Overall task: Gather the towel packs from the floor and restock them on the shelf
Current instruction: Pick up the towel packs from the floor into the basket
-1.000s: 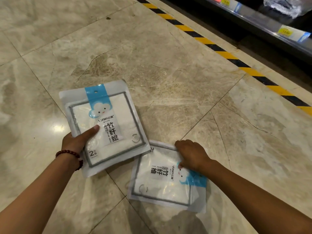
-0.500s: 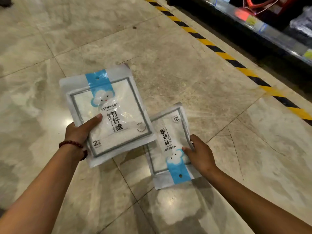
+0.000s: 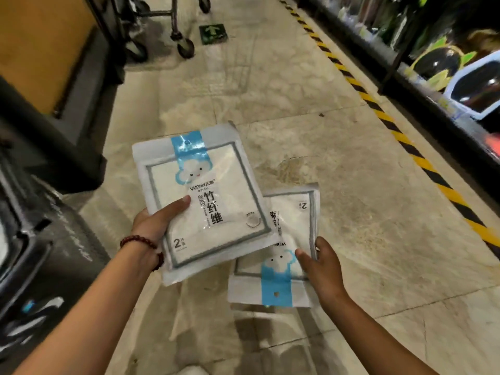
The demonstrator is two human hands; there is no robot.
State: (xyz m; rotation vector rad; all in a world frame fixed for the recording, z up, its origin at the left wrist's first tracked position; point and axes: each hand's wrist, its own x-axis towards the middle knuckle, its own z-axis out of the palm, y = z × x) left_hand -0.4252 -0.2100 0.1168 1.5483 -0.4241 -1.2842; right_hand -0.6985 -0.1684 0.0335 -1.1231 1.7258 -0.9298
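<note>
Holding two packs above the marble floor (image 3: 351, 226), one in each hand. In the left hand (image 3: 154, 223), at about 9 o'clock from the middle of the view: the first towel pack (image 3: 205, 185), blue strip at the top, gripped at its lower left part with the thumb laid across the front. In the right hand (image 3: 322, 269), at about 5 o'clock: the second towel pack (image 3: 289, 228), turned upside down, blue strip toward the person, pinched near its right edge with the thumb on the front. Overlapping at one corner, the first over the second. On the left wrist, a dark red bead bracelet (image 3: 136, 240). At 2 o'clock, beyond a yellow-and-black stripe (image 3: 378, 115), the dark shelf (image 3: 422, 96) with blurred goods. At 12 o'clock, a cart wheel (image 3: 185, 47) and a green arrow sticker (image 3: 213, 34). At 8 o'clock, dark shapes, too blurred to name.
</note>
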